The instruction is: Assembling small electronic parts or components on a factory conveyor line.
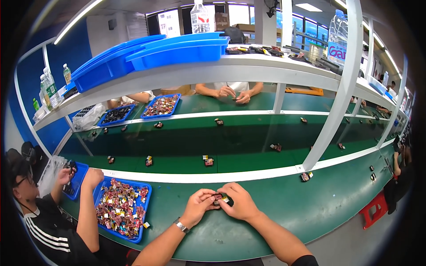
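Above the green workbench (pixel 266 226), my left hand (pixel 198 206) and my right hand (pixel 240 203) meet with their fingertips on one small circuit board assembly (pixel 218 198). It has a reddish board, black parts and a yellow-and-white piece. My left thumb and fingers pinch its left side. The right fingers close round its other side and hide part of it. Left of my left forearm sits a blue tray (pixel 148 195) heaped with similar reddish boards. A single loose piece (pixel 146 224) with a white-and-yellow label lies by the tray's right edge.
Beyond a white rail (pixel 186 177), a dark green conveyor belt (pixel 248 150) carries several small assemblies. A co-worker (pixel 49 230) sits at left beside a blue tray (pixel 80 177) of black parts. A white post (pixel 333 93) and a shelf with blue bins (pixel 177 52) stand ahead.
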{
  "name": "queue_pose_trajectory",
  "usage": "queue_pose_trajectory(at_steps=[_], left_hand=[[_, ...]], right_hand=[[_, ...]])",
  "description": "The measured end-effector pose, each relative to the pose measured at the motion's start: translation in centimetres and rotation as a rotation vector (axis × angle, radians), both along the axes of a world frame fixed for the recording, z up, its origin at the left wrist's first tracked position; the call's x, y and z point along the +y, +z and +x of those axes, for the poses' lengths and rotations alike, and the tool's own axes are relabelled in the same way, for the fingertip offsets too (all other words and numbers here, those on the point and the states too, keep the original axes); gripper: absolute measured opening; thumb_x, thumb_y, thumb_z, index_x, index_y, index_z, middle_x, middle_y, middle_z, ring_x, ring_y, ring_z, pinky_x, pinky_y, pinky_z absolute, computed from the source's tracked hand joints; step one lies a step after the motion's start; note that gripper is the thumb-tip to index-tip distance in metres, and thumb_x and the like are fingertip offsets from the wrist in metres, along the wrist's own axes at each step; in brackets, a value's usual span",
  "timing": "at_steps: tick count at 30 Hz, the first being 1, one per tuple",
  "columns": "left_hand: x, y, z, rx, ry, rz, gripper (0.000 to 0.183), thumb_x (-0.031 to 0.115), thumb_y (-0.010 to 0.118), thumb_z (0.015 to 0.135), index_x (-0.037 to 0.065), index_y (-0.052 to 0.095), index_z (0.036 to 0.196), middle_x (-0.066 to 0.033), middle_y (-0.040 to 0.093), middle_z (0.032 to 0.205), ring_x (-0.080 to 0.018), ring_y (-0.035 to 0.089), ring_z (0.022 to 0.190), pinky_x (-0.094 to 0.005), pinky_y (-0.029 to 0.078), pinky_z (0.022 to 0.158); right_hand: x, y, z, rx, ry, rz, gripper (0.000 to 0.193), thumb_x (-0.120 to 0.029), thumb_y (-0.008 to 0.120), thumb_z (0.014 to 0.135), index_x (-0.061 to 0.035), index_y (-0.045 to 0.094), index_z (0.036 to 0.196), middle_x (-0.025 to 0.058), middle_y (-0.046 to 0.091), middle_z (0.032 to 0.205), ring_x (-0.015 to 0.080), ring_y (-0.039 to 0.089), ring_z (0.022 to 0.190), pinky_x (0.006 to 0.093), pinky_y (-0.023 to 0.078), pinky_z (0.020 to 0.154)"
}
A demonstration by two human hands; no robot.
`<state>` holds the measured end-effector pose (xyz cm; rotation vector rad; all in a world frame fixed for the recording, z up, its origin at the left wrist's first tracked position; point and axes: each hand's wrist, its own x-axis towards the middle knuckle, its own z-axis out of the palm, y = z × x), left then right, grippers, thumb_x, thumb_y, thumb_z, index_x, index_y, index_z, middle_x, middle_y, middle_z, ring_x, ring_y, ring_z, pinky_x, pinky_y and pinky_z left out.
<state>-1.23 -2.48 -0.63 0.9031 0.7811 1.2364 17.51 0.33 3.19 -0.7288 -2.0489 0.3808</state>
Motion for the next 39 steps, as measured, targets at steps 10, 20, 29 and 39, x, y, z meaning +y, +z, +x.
queue_pose_trajectory(at_steps=[10,20,29,39], left_hand=[[0.2,0.1,0.1,0.118,0.021,0.017,0.02,0.002,0.054,0.098,-0.004,0.053,0.117,-0.0141,0.064,0.111,-0.018,0.066,0.097,-0.0318,0.06,0.082],[0.1,-0.7,0.3,0.158,0.059,0.03,0.018,0.001,0.054,0.098,-0.003,0.055,0.115,-0.0115,0.065,0.107,-0.0149,0.066,0.09,-0.0271,0.058,0.076],[0.2,-0.8,0.4,0.254,0.064,0.102,0.017,0.001,0.055,0.097,-0.002,0.055,0.114,-0.0112,0.065,0.107,-0.0149,0.065,0.094,-0.0305,0.06,0.077],[0.0,-0.6,0.4,0.234,0.112,0.119,0.021,0.002,0.054,0.097,-0.002,0.053,0.117,-0.013,0.064,0.112,-0.0167,0.065,0.098,-0.031,0.058,0.081]], right_hand=[[0.4,-1.4,-0.7,0.136,-0.014,-0.38,0.019,-0.003,0.069,0.083,0.0018,0.067,0.101,0.0114,0.066,0.085,0.0187,0.067,0.071,0.0284,0.055,0.066],[0.3,-1.1,-0.8,0.133,-0.007,-0.476,0.017,-0.002,0.069,0.084,0.0034,0.068,0.1,0.0107,0.067,0.083,0.0159,0.067,0.068,0.0267,0.055,0.064],[0.6,-1.6,-0.8,0.107,-0.011,-0.508,0.014,-0.002,0.071,0.082,0.0024,0.069,0.095,0.0079,0.066,0.081,0.0118,0.063,0.068,0.0242,0.053,0.063],[1.7,-2.4,-0.5,0.154,0.026,-0.443,0.014,-0.001,0.072,0.08,0.0017,0.07,0.094,0.0061,0.066,0.079,0.0102,0.062,0.068,0.0235,0.052,0.063]])
